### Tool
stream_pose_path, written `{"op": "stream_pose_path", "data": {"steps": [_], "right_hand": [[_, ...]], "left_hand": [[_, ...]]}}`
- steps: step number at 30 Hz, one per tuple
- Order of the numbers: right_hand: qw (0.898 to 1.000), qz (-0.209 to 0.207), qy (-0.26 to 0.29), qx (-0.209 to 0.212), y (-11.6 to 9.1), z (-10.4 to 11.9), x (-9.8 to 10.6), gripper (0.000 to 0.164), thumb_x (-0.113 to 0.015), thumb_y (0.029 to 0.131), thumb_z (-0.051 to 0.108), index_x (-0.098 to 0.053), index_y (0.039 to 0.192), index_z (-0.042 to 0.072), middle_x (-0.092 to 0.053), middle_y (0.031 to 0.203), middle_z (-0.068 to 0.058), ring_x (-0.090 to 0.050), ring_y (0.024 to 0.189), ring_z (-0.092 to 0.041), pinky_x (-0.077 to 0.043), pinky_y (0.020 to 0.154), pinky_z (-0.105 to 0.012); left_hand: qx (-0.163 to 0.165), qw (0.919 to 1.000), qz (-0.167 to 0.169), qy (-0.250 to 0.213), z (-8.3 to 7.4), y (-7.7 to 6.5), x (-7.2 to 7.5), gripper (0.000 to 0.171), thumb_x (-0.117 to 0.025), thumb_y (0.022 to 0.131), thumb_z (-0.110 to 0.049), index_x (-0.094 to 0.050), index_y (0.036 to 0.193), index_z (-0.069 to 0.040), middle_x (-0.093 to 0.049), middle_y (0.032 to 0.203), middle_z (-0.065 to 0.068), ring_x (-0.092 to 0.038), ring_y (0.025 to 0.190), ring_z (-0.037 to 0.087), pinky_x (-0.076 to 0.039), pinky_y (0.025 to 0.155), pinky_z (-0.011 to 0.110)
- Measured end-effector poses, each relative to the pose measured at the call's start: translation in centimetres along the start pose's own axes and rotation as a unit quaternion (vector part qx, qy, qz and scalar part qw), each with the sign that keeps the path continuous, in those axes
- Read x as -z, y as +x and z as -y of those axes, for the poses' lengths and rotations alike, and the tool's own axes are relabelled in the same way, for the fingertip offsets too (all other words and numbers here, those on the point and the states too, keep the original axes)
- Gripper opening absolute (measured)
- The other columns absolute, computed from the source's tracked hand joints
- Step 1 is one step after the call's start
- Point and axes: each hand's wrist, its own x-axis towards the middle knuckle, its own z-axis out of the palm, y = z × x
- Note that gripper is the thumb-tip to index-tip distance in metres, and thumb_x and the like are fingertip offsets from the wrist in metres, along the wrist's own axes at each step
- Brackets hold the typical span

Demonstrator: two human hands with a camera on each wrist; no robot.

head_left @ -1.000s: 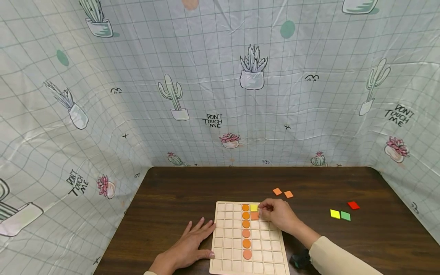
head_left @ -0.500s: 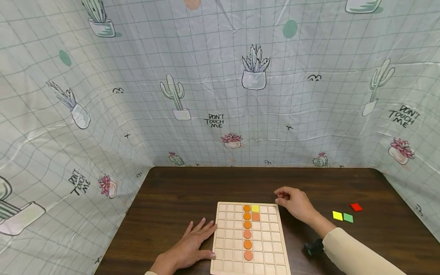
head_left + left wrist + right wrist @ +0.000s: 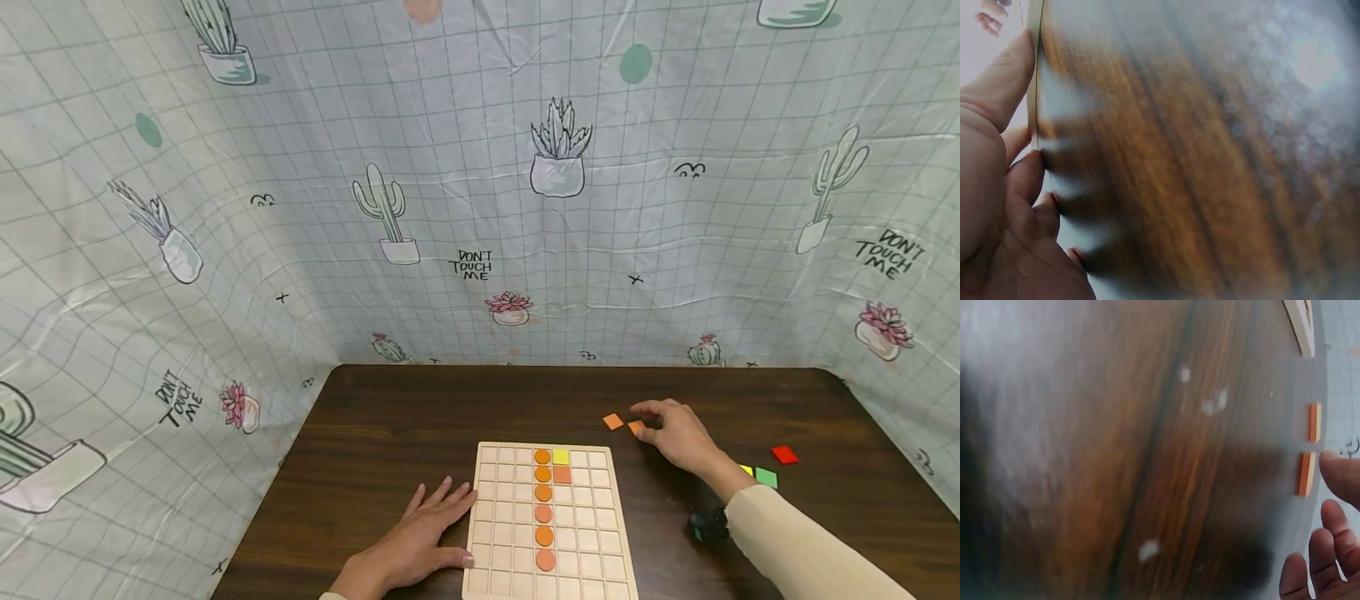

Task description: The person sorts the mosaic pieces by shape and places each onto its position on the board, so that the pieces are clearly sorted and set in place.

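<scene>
A pale wooden grid board (image 3: 498, 537) lies on the table; in one column sit several orange discs (image 3: 543, 493). Beside the top discs are a yellow square tile (image 3: 561, 457) and an orange square tile (image 3: 562, 475). My left hand (image 3: 412, 537) is spread flat, its fingertips and thumb at the board's left edge. Beyond the board's far right corner, my right hand (image 3: 681, 437) hovers with thumb and fingers apart over a loose orange tile (image 3: 1307, 474), partly covered in the head view. A second orange tile (image 3: 612, 422) lies just left of it.
Farther right lie a red tile (image 3: 785, 455), a green tile (image 3: 767, 477) and a yellow tile (image 3: 746, 471) partly behind my right forearm. A black device (image 3: 707, 525) shows under that wrist. A patterned curtain (image 3: 450, 208) surrounds the table's (image 3: 420, 408) back and sides.
My right hand has moved away from the board, rightward to the loose orange tiles, with its fingers now more spread. My left hand stays at the board's edge.
</scene>
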Motion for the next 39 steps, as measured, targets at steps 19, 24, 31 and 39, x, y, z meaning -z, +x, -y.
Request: {"op": "stream_pose_path", "data": {"steps": [19, 24, 31, 39], "right_hand": [[1.0, 0.023, 0.0, 0.005, 0.3, -1.5, 0.3, 0.03, -0.078, 0.094, 0.009, -0.076, 0.122, -0.001, -0.066, 0.117, -0.022, -0.061, 0.099, -0.033, -0.055, 0.085, -0.053], [1.0, 0.013, 0.001, -0.007, 0.3, -1.4, 0.0, 0.023, -0.079, 0.093, 0.01, -0.077, 0.114, 0.0, -0.066, 0.111, -0.019, -0.057, 0.09, -0.026, -0.051, 0.079, -0.043], [1.0, -0.002, -0.006, -0.013, -0.1, -1.6, -0.2, 0.021, -0.078, 0.095, 0.013, -0.075, 0.114, 0.003, -0.065, 0.111, -0.017, -0.059, 0.093, -0.028, -0.051, 0.078, -0.044], [0.998, -0.016, 0.04, -0.038, -0.5, -1.8, -0.1, 0.027, -0.074, 0.1, 0.016, -0.069, 0.122, 0.002, -0.072, 0.105, -0.012, -0.063, 0.088, -0.023, -0.054, 0.075, -0.038]], "left_hand": [[0.005, 0.9999, 0.005, -0.008, -0.2, 0.0, 0.2, 0.09, -0.075, 0.093, -0.049, -0.036, 0.166, -0.016, -0.028, 0.174, 0.006, -0.012, 0.164, 0.037, 0.002, 0.129, 0.067], [0.006, 1.0, 0.002, -0.004, -0.2, 0.0, 0.2, 0.09, -0.076, 0.092, -0.049, -0.037, 0.165, -0.015, -0.029, 0.174, 0.007, -0.013, 0.164, 0.038, 0.001, 0.129, 0.068], [0.006, 1.0, 0.002, -0.003, -0.3, 0.0, 0.1, 0.09, -0.076, 0.092, -0.049, -0.038, 0.165, -0.014, -0.029, 0.174, 0.007, -0.013, 0.164, 0.038, 0.002, 0.129, 0.068], [0.01, 0.9999, 0.002, 0.001, -0.3, 0.1, 0.0, 0.09, -0.076, 0.091, -0.049, -0.038, 0.165, -0.014, -0.03, 0.174, 0.006, -0.014, 0.164, 0.038, 0.001, 0.129, 0.067]]}}
